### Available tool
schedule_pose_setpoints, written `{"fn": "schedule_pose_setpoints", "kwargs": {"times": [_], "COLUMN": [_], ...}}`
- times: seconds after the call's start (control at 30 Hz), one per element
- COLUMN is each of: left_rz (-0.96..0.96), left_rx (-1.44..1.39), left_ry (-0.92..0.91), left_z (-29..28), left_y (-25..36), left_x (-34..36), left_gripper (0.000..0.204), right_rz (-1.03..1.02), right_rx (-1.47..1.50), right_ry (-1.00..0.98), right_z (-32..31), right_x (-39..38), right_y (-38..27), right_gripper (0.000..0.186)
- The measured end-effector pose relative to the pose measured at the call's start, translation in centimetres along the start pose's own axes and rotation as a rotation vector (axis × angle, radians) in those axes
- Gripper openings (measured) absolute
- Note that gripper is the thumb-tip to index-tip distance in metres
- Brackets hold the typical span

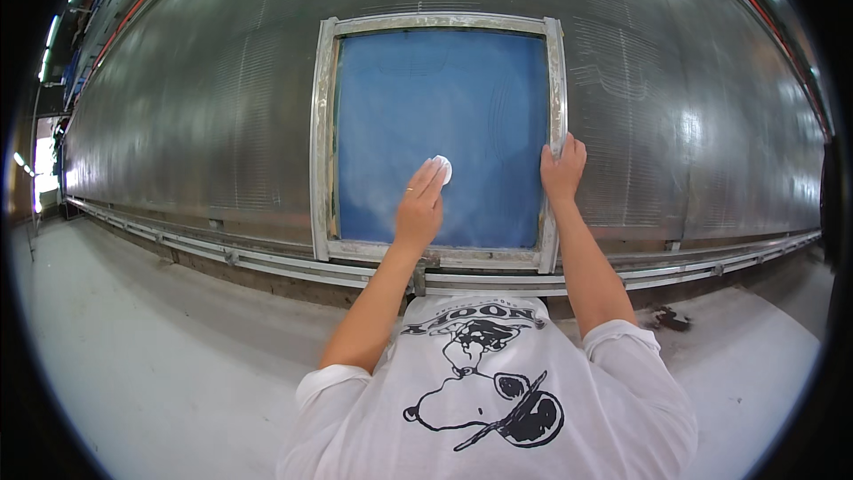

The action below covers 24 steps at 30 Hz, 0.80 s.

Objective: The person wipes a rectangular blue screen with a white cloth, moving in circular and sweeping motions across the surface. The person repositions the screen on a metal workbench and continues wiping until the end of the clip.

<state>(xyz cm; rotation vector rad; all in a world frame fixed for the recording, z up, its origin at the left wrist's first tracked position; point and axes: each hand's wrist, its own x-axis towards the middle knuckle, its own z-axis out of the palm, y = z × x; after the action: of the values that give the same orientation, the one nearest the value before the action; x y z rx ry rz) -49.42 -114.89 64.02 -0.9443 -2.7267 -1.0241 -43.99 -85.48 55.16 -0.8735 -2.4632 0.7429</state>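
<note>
A screen-printing frame (553, 62) with pale, worn metal bars lies on the large metal table, a blue mesh (444, 98) stretched inside it. Over the lower middle of the mesh, my left hand (421, 204) presses a small white pad (443, 171) against the surface. Most of the pad is covered by my fingers, and whether it is cloth or something else I cannot make out. My right hand (562, 171) grips the frame's right bar, thumb on the inner side and fingers over the outer side. Faint whitish haze shows on the mesh near the left hand.
The grey metal table (222, 107) stretches far to both sides, with scratched lines on it. A metal rail (267, 261) runs along its near edge, just in front of my body. Pale floor (160, 338) lies below, with a dark stain (668, 318) at the right.
</note>
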Motion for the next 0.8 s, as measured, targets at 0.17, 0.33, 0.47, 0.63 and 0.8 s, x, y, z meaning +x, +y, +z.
{"fn": "schedule_pose_setpoints", "kwargs": {"times": [0.17, 0.33, 0.47, 0.63, 0.8], "left_rz": [0.123, 0.073, 0.166, 0.234, -0.238], "left_rx": [0.168, 0.203, 0.128, 0.034, 0.173], "left_ry": [-0.062, -0.132, -0.215, -0.324, -0.102], "left_z": [3.1, 2.6, 3.7, 3.4, 2.0], "left_y": [-4.0, -6.6, -3.6, -3.6, -9.6], "left_x": [2.7, 5.8, 2.9, 0.0, 7.8], "left_gripper": [0.048, 0.054, 0.053, 0.052, 0.045], "right_rz": [-0.022, -0.017, 0.021, 0.041, 0.042], "right_rx": [-0.024, 0.002, -0.022, -0.062, -0.050], "right_ry": [0.001, 0.006, -0.027, -0.030, -0.053], "right_z": [0.3, -0.4, -0.5, -0.4, -0.5], "right_x": [0.3, 0.4, -0.1, 0.4, 0.2], "right_y": [-0.1, -1.3, -0.8, -0.8, -1.3], "right_gripper": [0.056, 0.056, 0.055, 0.056, 0.057]}}
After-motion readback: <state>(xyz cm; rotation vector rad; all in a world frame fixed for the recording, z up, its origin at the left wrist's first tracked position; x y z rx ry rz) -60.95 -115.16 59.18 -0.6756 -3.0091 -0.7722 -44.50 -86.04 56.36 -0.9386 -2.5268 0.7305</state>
